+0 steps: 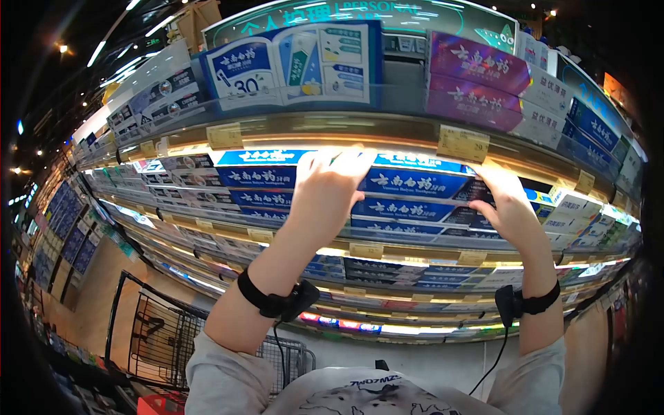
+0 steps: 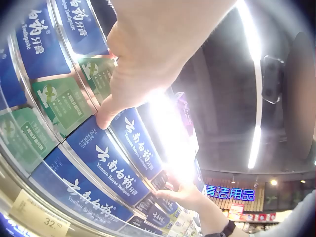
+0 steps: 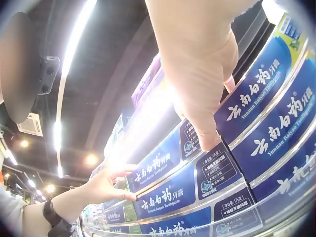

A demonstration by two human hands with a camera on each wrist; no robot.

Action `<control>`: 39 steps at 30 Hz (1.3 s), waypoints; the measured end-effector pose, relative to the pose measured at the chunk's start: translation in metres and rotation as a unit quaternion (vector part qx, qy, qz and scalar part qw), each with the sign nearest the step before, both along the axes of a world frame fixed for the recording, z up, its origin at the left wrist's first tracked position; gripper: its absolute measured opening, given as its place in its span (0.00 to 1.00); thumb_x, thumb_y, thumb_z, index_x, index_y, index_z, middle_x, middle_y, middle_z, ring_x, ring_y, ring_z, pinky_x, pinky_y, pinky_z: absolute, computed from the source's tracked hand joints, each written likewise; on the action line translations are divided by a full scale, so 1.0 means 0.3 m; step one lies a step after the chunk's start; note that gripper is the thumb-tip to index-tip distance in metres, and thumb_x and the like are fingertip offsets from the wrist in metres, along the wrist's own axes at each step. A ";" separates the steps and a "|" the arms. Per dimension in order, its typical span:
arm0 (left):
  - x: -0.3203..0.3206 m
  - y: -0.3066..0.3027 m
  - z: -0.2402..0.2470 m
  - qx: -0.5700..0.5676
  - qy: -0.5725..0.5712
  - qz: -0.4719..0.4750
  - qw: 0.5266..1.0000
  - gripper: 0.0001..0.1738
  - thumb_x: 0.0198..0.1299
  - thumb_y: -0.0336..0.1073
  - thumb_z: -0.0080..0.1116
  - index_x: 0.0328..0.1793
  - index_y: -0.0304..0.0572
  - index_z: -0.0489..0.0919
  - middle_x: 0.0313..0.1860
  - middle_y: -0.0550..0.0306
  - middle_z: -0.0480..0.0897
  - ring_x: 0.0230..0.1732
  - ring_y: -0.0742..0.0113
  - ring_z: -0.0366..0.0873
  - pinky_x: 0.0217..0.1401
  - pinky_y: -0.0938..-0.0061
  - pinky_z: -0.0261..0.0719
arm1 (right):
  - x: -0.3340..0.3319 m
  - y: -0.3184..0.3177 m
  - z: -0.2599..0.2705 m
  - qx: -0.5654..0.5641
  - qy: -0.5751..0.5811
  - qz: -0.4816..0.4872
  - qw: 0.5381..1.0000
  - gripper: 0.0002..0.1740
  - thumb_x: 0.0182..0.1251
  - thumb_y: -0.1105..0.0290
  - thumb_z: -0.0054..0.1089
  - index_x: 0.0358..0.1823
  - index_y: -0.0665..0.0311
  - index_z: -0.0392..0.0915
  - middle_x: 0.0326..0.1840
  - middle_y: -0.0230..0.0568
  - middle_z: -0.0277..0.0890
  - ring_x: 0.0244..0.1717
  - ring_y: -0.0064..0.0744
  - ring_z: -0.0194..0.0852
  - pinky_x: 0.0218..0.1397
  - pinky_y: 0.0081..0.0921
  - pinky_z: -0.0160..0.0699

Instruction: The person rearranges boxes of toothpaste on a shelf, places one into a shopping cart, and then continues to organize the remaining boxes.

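Note:
A blue toothpaste box (image 1: pixel 418 163) lies on top of a stack of matching boxes (image 1: pixel 408 183), lit brightly by the shelf lamp. My left hand (image 1: pixel 328 197) is at its left end, fingers over the top and thumb on the front. At the dark-printed right end my right hand (image 1: pixel 510 207) grips likewise, thumb lower on the front. In the left wrist view, the left thumb (image 2: pixel 104 117) touches the boxes beside a green end panel (image 2: pixel 66 106). The right thumb (image 3: pixel 210 141) presses a dark panel in the right wrist view. The fingertips behind are hidden.
Above the hands runs a shelf edge with price tags (image 1: pixel 463 142), carrying purple boxes (image 1: pixel 477 66) and a display card (image 1: pixel 297 66). More blue boxes (image 1: pixel 263 178) stand left of the left hand. A black wire cart (image 1: pixel 162 332) is low at left.

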State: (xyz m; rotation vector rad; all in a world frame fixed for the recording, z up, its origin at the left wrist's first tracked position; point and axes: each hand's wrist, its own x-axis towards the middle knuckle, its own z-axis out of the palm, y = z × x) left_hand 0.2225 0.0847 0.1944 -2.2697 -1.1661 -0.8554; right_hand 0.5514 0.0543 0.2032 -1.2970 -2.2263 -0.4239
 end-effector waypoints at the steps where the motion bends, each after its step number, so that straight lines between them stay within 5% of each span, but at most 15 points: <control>1: 0.002 -0.006 0.008 -0.011 -0.001 0.005 1.000 0.38 0.50 0.39 0.76 0.71 0.48 0.78 0.59 0.49 0.84 0.61 0.52 0.79 0.68 0.62 0.72 | -0.004 -0.003 0.007 0.000 0.004 0.012 1.000 0.34 0.61 0.68 0.70 0.69 0.66 0.72 0.62 0.58 0.76 0.62 0.59 0.71 0.69 0.44 0.67; 10: -0.008 0.012 0.004 0.008 0.023 0.011 1.000 0.38 0.50 0.40 0.76 0.70 0.51 0.78 0.63 0.55 0.83 0.64 0.58 0.79 0.67 0.62 0.71 | -0.005 -0.014 -0.001 0.017 -0.003 0.019 1.000 0.36 0.62 0.67 0.70 0.72 0.62 0.69 0.69 0.55 0.72 0.70 0.56 0.66 0.76 0.45 0.61; 18: -0.011 0.003 0.011 0.001 0.041 0.018 0.999 0.40 0.52 0.41 0.75 0.74 0.49 0.75 0.60 0.49 0.84 0.60 0.54 0.81 0.64 0.62 0.73 | -0.006 -0.087 -0.042 0.060 0.029 0.045 0.997 0.35 0.61 0.71 0.69 0.71 0.58 0.68 0.76 0.53 0.62 0.77 0.58 0.57 0.79 0.53 0.56; 29: -0.062 -0.059 -0.010 -0.004 -0.003 -0.017 1.000 0.41 0.47 0.37 0.76 0.70 0.43 0.74 0.66 0.51 0.78 0.63 0.52 0.75 0.68 0.61 0.71 | 0.031 -0.178 -0.176 0.098 0.101 0.061 0.988 0.30 0.59 0.78 0.64 0.66 0.63 0.73 0.75 0.55 0.63 0.77 0.60 0.60 0.79 0.56 0.55; 32: -0.098 -0.159 -0.090 0.068 -0.020 -0.101 0.992 0.32 0.50 0.34 0.74 0.64 0.45 0.77 0.62 0.54 0.79 0.62 0.52 0.75 0.68 0.53 0.69 | 0.058 -0.220 -0.241 0.126 0.098 0.079 0.984 0.24 0.61 0.80 0.58 0.61 0.67 0.77 0.70 0.57 0.69 0.73 0.65 0.64 0.77 0.58 0.59; 34: -0.148 -0.239 -0.236 0.057 -0.012 -0.120 0.991 0.22 0.54 0.32 0.66 0.57 0.44 0.77 0.55 0.58 0.80 0.57 0.59 0.77 0.62 0.57 0.73 | 0.070 -0.240 -0.300 0.113 0.102 0.117 0.981 0.20 0.61 0.82 0.53 0.55 0.68 0.78 0.65 0.57 0.73 0.69 0.64 0.69 0.74 0.60 0.63; 38: -0.296 -0.464 -0.601 -0.122 -0.098 0.007 0.988 0.09 0.57 0.32 0.68 0.45 0.42 0.85 0.43 0.57 0.87 0.45 0.56 0.84 0.52 0.64 0.81 | 0.017 -0.241 -0.444 0.086 0.132 0.195 0.968 0.12 0.60 0.83 0.56 0.44 0.66 0.81 0.52 0.53 0.80 0.54 0.60 0.77 0.62 0.56 0.74; 39: -0.352 -0.535 -0.726 -0.179 -0.097 0.054 0.978 0.10 0.58 0.33 0.68 0.45 0.41 0.85 0.46 0.56 0.87 0.48 0.54 0.83 0.54 0.62 0.80 | -0.008 -0.239 -0.480 0.058 0.140 0.222 0.963 0.12 0.59 0.84 0.56 0.43 0.66 0.81 0.51 0.54 0.79 0.54 0.61 0.77 0.61 0.55 0.75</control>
